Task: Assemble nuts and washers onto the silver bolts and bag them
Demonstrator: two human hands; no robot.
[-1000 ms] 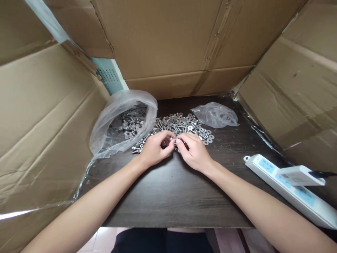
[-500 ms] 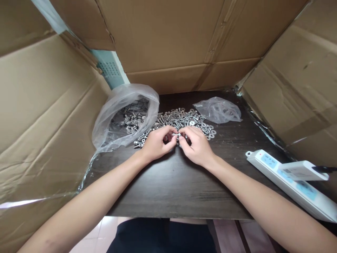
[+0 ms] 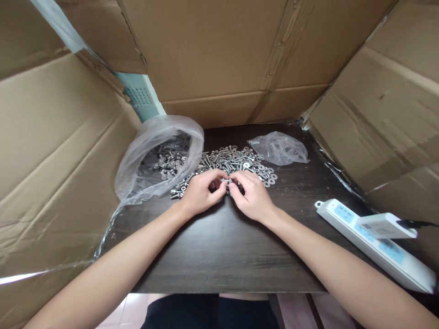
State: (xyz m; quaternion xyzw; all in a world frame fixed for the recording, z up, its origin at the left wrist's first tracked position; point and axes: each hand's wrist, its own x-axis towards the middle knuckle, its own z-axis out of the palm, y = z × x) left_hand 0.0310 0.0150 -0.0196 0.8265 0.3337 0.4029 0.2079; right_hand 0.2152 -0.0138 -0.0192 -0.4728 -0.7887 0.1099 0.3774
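Between my fingertips is a small metal bolt [image 3: 226, 181], lying roughly sideways. My left hand [image 3: 202, 191] pinches its left end with thumb and forefinger. At the other end, my right hand [image 3: 251, 193] grips it the same way; whether a nut or washer sits there is too small to tell. Just beyond both hands spreads a pile of loose bolts, nuts and washers [image 3: 236, 160]. To the left, an opened clear plastic bag [image 3: 128, 171] holds more bolts with washers on them.
A crumpled clear bag [image 3: 283, 148] lies at the back right of the dark table [image 3: 219, 256]. On the right is a white power strip [image 3: 363, 237] with a white plug-in adapter [image 3: 387, 225] and black cable. Cardboard walls [image 3: 219, 50] enclose the back and both sides.
The whole view has shifted slightly, so everything sits a little lower and further left. Both hands keep their pinch on the bolt, with only slight finger movement.
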